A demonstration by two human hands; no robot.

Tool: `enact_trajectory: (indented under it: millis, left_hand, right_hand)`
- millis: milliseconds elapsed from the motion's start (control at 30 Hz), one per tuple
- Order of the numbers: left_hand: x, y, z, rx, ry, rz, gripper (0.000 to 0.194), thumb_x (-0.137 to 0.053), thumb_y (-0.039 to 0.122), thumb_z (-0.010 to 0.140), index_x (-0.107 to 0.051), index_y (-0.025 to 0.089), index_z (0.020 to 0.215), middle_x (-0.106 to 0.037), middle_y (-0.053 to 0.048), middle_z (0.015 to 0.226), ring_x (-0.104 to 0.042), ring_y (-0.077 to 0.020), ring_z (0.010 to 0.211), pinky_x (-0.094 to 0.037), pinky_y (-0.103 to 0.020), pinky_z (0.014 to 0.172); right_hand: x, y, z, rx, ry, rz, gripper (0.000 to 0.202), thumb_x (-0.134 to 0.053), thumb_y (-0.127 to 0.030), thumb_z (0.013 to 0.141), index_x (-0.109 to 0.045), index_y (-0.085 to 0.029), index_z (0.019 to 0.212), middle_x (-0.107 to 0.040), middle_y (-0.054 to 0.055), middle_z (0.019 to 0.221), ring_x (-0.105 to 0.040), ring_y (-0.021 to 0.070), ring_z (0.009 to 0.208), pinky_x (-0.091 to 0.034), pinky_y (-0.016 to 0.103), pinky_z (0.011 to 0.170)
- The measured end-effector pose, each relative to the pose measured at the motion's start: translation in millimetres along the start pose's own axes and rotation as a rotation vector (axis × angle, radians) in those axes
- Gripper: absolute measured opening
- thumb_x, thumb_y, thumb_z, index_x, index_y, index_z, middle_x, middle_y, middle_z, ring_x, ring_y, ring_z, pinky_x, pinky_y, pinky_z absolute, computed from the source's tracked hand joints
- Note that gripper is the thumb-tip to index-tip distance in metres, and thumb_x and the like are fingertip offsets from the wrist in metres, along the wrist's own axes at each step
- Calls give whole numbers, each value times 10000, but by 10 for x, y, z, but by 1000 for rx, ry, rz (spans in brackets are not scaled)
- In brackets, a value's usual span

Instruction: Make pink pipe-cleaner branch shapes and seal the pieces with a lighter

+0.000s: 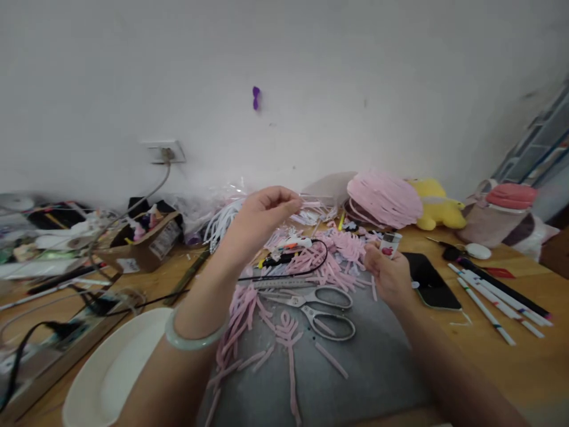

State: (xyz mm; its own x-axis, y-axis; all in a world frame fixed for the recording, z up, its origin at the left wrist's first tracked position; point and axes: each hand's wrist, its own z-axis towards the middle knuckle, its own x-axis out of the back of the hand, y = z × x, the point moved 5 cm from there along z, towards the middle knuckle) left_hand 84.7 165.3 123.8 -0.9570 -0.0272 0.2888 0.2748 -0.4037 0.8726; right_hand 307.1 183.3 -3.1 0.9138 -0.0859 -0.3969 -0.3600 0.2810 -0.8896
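Note:
My left hand [267, 216], raised above the work mat, has thumb and fingertips pinched together; anything between them is too small to make out. My right hand [391, 276] is closed around a small clear-and-white piece with a red print [390, 244], over the mat's right side. Between my arms, silver-handled scissors [317, 305] lie on the grey mat [355, 379]. A pink pipe cleaner shape [288, 341] with loops and a long stem rests below them. Cut pink pipe cleaners [242, 320] lie to its left, and more pink pieces [329, 261] are heaped behind the scissors.
A white plate [80, 379] and a power strip [57, 350] are at left, near a cardboard box [137, 246]. On the right lie a phone [433, 281] and several pens [484, 308]. A pink bundle [384, 198] and yellow plush toy [438, 204] stand by the wall.

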Motion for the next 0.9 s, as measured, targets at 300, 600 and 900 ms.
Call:
enact_trajectory:
  millis: [300, 600, 900]
  left_hand:
    - [313, -760, -1050, 296, -296, 458, 171, -522, 312, 737, -641, 191, 721, -652, 13, 740, -578, -167, 731, -412, -245, 703]
    - [250, -1238, -1633, 431, -453, 716, 142, -508, 243, 729, -638, 191, 706, -667, 1, 697, -565, -174, 724, -324, -309, 795]
    - [239, -1401, -1677, 438, -389, 774, 148, -475, 247, 749, -613, 195, 733, -660, -7, 742, -550, -194, 755, -264, -391, 842]
  right_hand:
    - [-1, 100, -3, 5, -45, -135, 245, -710, -299, 589, -512, -161, 545, -347, -76, 439, -258, 43, 402, -176, 208, 378]
    - [-38, 135, -43, -12, -9, -227, 193, -689, -301, 579, -563, -156, 598, -375, -69, 455, -272, 51, 411, -178, 199, 379]
    - [-66, 132, -47, 0, -57, -124, 231, -701, -266, 603, -498, -165, 555, -356, -79, 442, -257, 38, 393, -159, 196, 371]
